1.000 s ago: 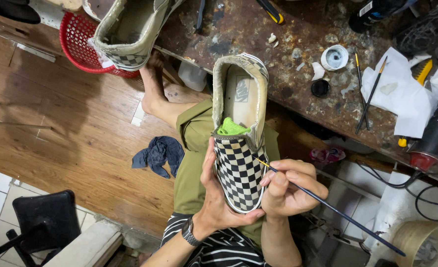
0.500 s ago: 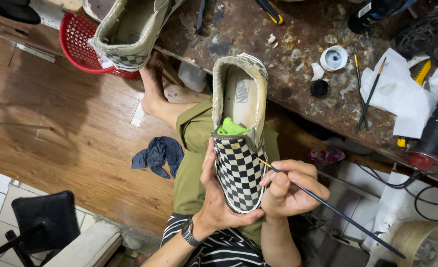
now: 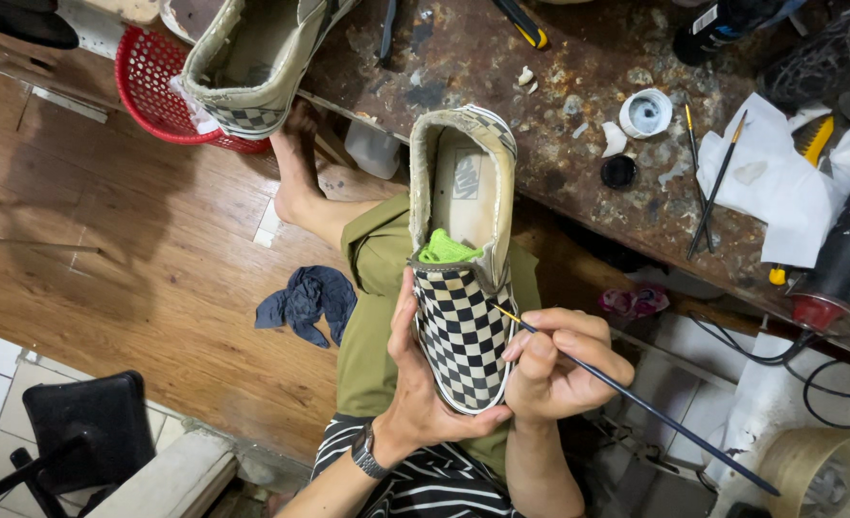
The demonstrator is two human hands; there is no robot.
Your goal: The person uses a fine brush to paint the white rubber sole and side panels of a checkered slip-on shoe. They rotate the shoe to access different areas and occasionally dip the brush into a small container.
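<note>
My left hand (image 3: 415,384) cups checkered shoe (image 3: 463,317) from below, fingers clamped round toe, tilting upper toward me. Right hand (image 3: 559,369) beside shoe, fingers pinched together on thin brush (image 3: 636,398), tip touching shoe's edge for fine control. Tabletop (image 3: 501,67) beyond shoe's heel.

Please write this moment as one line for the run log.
left hand: holds checkered slip-on shoe | right hand: thin paintbrush, tip on shoe side
</note>
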